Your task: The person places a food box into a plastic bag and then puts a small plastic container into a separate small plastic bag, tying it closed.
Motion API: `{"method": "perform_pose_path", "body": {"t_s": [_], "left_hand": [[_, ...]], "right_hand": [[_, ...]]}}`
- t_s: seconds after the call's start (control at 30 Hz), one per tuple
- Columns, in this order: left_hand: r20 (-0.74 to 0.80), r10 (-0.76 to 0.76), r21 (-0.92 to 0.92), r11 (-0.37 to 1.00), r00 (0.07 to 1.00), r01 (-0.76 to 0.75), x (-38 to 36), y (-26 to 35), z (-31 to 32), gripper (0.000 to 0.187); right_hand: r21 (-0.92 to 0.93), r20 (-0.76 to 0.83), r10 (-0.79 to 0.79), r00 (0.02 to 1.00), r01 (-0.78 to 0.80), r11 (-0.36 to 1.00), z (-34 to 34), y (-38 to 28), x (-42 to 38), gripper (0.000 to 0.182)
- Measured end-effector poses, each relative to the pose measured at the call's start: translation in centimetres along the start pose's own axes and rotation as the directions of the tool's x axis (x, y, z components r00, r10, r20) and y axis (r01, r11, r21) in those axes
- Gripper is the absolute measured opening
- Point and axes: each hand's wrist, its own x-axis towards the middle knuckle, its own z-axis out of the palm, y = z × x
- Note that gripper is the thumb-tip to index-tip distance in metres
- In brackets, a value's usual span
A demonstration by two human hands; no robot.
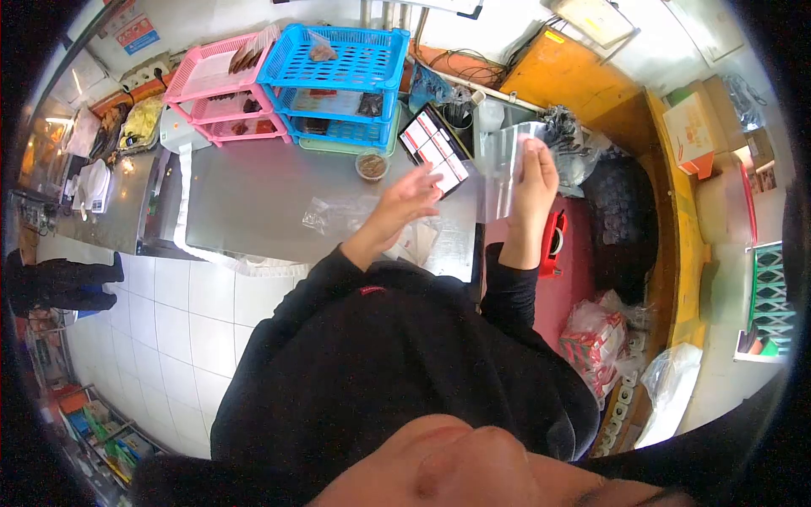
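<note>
Just right of the tablet [434,152], the right hand [534,182] is pinching a clear plastic bag [500,173] near its upper part, thumb and fingers closing on it and the film hanging down beside the palm. To its left, the left hand [404,203] is holding nothing that shows; its fingers are spreading wide near the lower edge of the tablet, apart from the bag. Whether they are touching the tablet, I cannot tell.

As far as things are showing, the bag is out and being held up, but no contents are showing in it, and I cannot tell whether its mouth is open. Beyond the left hand, a small tub [372,167] with something brown in it is sitting on the steel desk [253,190], and neither hand is touching it. Just left of the left hand, crumpled clear plastic [325,216] is lying, while pale flat packets [416,242] are resting under its wrist side.

Farther beyond the hands, a blue rack [390,38] and a pink rack [176,87] are standing side by side, carrying small items. Below the right hand, near the wrist, a red tape dispenser [553,245] is resting.
</note>
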Motion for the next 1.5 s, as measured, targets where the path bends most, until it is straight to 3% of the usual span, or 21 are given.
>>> {"method": "perform_pose_path", "body": {"t_s": [0.07,0.17,0.2,0.3,0.47,0.53,0.63,0.67,0.7,0.73,0.77,0.8,0.87,0.93,0.97,1.13,1.2,1.27,1.33,1.37,1.5], "left_hand": [[0.267,-0.319,-0.423,0.809,0.909,0.408,1.1,-3.1,-0.5,0.058],[0.408,-0.375,-0.503,0.668,0.832,0.548,0.8,-2.9,1.5,0.046],[0.414,-0.381,-0.499,0.665,0.827,0.556,1.0,-3.5,1.2,0.046],[0.323,-0.239,-0.461,0.806,0.916,0.373,1.8,-4.8,0.7,0.025],[0.377,-0.308,-0.492,0.732,0.873,0.471,1.7,-3.9,1.1,0.023],[0.581,-0.185,-0.525,0.658,0.793,0.539,2.1,-4.3,0.8,0.02],[0.434,-0.247,-0.585,0.655,0.866,0.479,1.3,-3.5,0.7,0.016],[0.431,-0.248,-0.587,0.653,0.868,0.478,1.3,-3.4,0.6,0.016],[0.315,-0.255,-0.597,0.695,0.914,0.4,1.4,-3.3,0.5,0.016],[0.186,-0.25,-0.601,0.736,0.95,0.312,1.6,-3.1,0.2,0.015],[0.201,-0.243,-0.598,0.737,0.949,0.315,1.9,-3.6,-0.5,0.013],[0.191,-0.239,-0.603,0.737,0.952,0.306,1.9,-3.7,-0.6,0.013],[0.191,-0.115,-0.595,0.777,0.975,0.208,1.7,-4.0,-0.8,0.012],[0.12,-0.164,-0.601,0.773,0.979,0.204,1.5,-3.5,-0.1,0.014],[0.058,-0.21,-0.608,0.768,0.976,0.201,1.5,-3.2,0.1,0.019],[0.155,-0.204,-0.435,0.864,0.967,0.252,1.7,-2.3,-1.0,0.049],[-0.064,-0.252,-0.444,0.874,0.966,0.199,1.3,-1.9,-1.1,0.047],[-0.082,-0.208,-0.486,0.862,0.975,0.143,1.5,-2.9,-2.1,0.04],[-0.13,-0.026,-0.378,0.925,0.991,-0.025,1.1,-1.7,-1.6,0.026],[-0.161,-0.07,-0.372,0.928,0.984,0.005,1.1,-0.8,-1.5,0.013],[-0.138,0.019,-0.212,0.976,0.99,-0.049,1.2,-2.3,-3.7,0.011]], "right_hand": [[0.113,0.091,0.071,0.993,-0.081,0.99,-0.2,1.0,-0.1,0.016],[0.18,0.025,0.215,0.976,-0.216,0.96,1.3,-0.6,-1.3,0.017],[0.195,0.027,0.187,0.982,-0.189,0.962,0.5,0.2,-1.0,0.016],[0.216,-0.011,0.176,0.984,-0.17,0.961,-1.9,0.3,-1.0,0.016],[0.205,-0.105,0.134,0.985,-0.111,0.973,-4.3,0.6,-1.2,0.017],[0.217,-0.128,0.11,0.986,-0.08,0.973,-4.6,0.6,-1.5,0.017],[-0.096,-0.185,0.002,0.983,-0.021,0.995,-5.7,1.4,-1.2,0.015],[-0.097,-0.184,0.005,0.983,-0.023,0.995,-5.7,1.8,-1.2,0.015],[-0.647,-0.206,-0.445,0.872,0.22,0.73,-5.0,1.7,-1.4,0.016],[-0.955,0.048,-0.765,0.642,0.253,0.153,-4.0,1.6,-1.5,0.018],[-0.946,0.082,-0.756,0.649,0.289,0.146,-3.4,0.9,-2.2,0.023],[-0.943,0.088,-0.753,0.652,0.298,0.147,-2.8,0.8,-2.7,0.023],[-0.724,0.24,-0.516,0.822,0.506,0.468,-1.7,1.1,-3.9,0.024],[-0.509,0.389,-0.23,0.892,0.416,0.753,-0.2,2.7,-5.3,0.026],[-0.481,0.446,-0.146,0.883,0.374,0.793,0.9,2.8,-6.0,0.027],[-0.467,0.557,0.001,0.831,0.312,0.828,2.7,4.6,-6.9,0.025],[-0.418,0.532,0.025,0.846,0.237,0.877,3.0,5.2,-6.7,0.021],[-0.375,0.537,0.053,0.842,0.182,0.909,3.1,5.5,-6.4,0.016],[-0.135,0.413,0.167,0.895,-0.121,0.983,2.8,6.2,-5.8,0.012],[-0.156,0.421,0.189,0.887,-0.135,0.978,2.2,6.6,-5.3,0.011],[-0.153,0.462,0.173,0.87,-0.114,0.982,2.1,6.4,-5.0,0.013]]}}
